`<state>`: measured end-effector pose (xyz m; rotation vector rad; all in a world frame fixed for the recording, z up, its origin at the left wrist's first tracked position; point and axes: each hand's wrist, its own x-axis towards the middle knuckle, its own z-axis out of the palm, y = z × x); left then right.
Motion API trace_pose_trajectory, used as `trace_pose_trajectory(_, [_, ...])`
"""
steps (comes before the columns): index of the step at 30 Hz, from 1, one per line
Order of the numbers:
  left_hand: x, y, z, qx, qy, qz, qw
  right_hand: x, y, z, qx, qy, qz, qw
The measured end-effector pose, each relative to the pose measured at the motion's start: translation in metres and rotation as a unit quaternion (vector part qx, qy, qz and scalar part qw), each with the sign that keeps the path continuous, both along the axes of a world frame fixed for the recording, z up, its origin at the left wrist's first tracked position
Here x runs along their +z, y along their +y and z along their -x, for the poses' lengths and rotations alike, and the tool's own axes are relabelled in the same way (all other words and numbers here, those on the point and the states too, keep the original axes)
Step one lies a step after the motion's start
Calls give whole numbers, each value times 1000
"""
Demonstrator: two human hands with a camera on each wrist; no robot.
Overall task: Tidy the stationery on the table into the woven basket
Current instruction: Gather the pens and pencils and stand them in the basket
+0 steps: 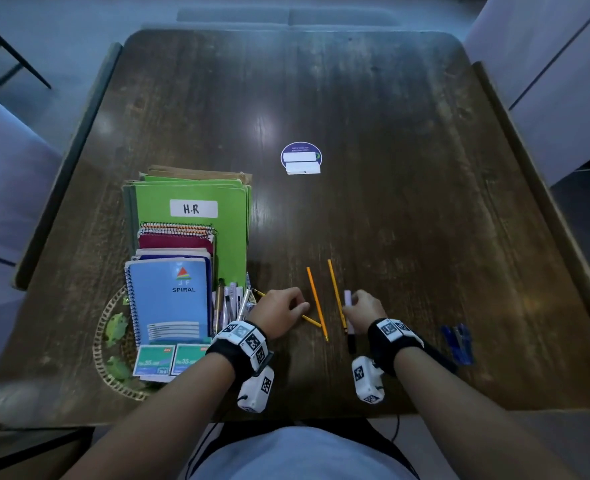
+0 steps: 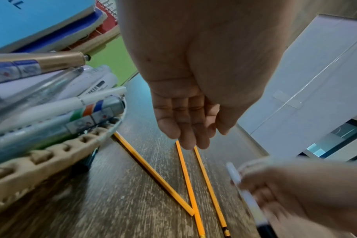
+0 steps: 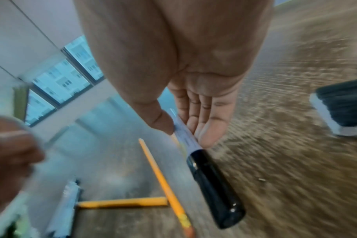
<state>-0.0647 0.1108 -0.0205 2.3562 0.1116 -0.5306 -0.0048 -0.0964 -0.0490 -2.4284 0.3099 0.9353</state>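
Observation:
Three yellow pencils lie near the table's front edge: one [image 1: 317, 303], a second [image 1: 336, 292], and a third [image 1: 310, 320] running partly under my left hand. My left hand [image 1: 302, 306] hovers over them, fingers fairly straight and empty, fingertips [image 2: 190, 141] at the far ends of two pencils [image 2: 189, 182]. My right hand [image 1: 352, 304] pinches a white marker [image 1: 347, 298] with a black cap [image 3: 214, 185] between thumb and fingers, just right of the pencils. The woven basket [image 1: 103, 327] sits at the left, holding folders, notebooks and several pens [image 2: 61, 99].
A blue stapler [image 1: 459, 341] lies to the right of my right wrist. A round sticker with white erasers [image 1: 300, 157] is at mid-table. Staple boxes [image 1: 168, 358] sit at the basket's front. Chairs stand at the table's sides.

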Motion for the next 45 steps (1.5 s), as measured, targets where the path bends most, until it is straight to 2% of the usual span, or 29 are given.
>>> trace_pose_trajectory(5, [4, -4, -2, 18, -27, 41, 999, 25, 39, -12, -1, -31, -131, 991])
trace_pose_trajectory(9, [11, 6, -1, 73, -57, 74, 993, 45, 74, -12, -3, -71, -217, 974])
trace_pose_trajectory(15, [18, 41, 9, 139, -84, 71, 984, 48, 117, -6, -8, -50, -289, 956])
trace_pose_trajectory(25, [11, 101, 46, 189, -45, -14, 981, 26, 141, 10, 94, -33, -172, 980])
trace_pose_trajectory(34, [-9, 106, 56, 175, 13, -80, 981, 0, 123, 18, 69, 6, -91, 993])
trace_pose_trajectory(39, [-9, 103, 61, 183, -6, -69, 981, -14, 130, 11, 91, 1, -83, 992])
trace_pose_trajectory(45, [6, 108, 73, 199, -50, -53, 977, -24, 167, -8, 166, -17, -67, 984])
